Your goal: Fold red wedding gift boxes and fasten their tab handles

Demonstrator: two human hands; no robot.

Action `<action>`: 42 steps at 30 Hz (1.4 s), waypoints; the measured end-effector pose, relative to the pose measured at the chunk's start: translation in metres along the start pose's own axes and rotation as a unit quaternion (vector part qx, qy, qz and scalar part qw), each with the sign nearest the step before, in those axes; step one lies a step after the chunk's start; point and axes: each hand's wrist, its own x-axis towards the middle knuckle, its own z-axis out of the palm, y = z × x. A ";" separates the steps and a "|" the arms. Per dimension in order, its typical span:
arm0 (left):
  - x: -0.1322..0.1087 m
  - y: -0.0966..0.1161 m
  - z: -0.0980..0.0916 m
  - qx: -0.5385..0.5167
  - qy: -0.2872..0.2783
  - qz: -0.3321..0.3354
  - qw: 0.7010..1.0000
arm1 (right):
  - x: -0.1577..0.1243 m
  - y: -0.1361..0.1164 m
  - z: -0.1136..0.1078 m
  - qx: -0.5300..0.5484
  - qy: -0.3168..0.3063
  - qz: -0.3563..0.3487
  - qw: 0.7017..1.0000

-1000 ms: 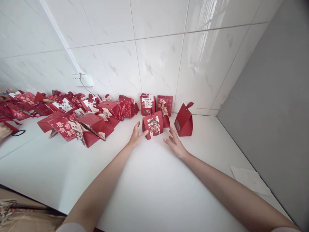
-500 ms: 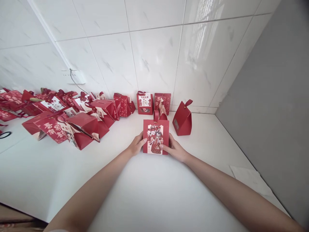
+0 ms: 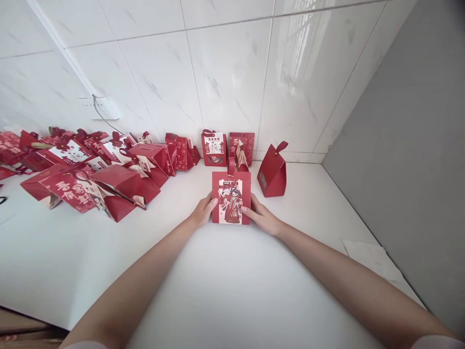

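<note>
Between my hands stands a red gift box point(image 3: 231, 198), its front printed with figures in red robes and a ribbon loop at its top. My left hand point(image 3: 204, 210) grips its left edge, the thumb on the front face. From the right side my right hand point(image 3: 262, 216) holds it, thumb laid across the front near the printed figure. The other fingers of both hands are mostly hidden behind the box. Just behind it to the right is a plain red peaked gift box point(image 3: 272, 170) with a ribbon on top.
A box with a white label point(image 3: 214, 149) and a patterned red box point(image 3: 242, 145) stand by the tiled wall point(image 3: 228, 72). Several red boxes point(image 3: 116, 184) crowd the left of the white table point(image 3: 203, 291). A grey panel point(image 3: 407, 155) borders the right, near a white sheet point(image 3: 372, 259).
The view has shifted slightly, so everything sits a little higher and further left. Both hands keep their hold on the gift box, which shows no clear movement on the table.
</note>
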 end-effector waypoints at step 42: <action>0.006 0.008 0.011 -0.178 0.092 -0.059 0.978 | -0.004 0.004 0.001 -0.122 0.018 -0.007 0.992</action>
